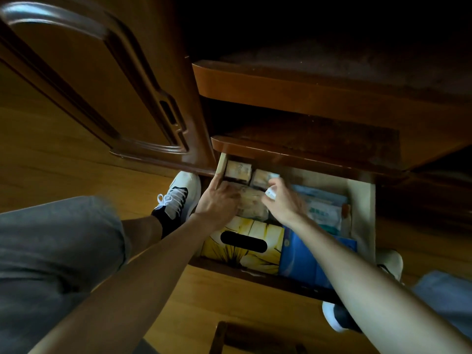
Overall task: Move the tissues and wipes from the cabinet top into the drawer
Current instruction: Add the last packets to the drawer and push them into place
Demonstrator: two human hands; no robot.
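The drawer stands pulled open below the cabinet's shelves. Both hands reach into its back half and hold a beige tissue pack. My left hand presses on the pack's left end, index finger stretched along the drawer's left wall. My right hand curls over the right end, with a white bit showing between its fingers. Two more beige packs lie at the very back. A yellow flowered tissue box and a blue pack fill the front. Pale blue wipes packs lie on the right.
The dark cabinet shelf and a lower shelf overhang the drawer's back. A wooden door panel stands to the left. My shoes rest on the wooden floor beside the drawer. A dark wooden object sits at the bottom edge.
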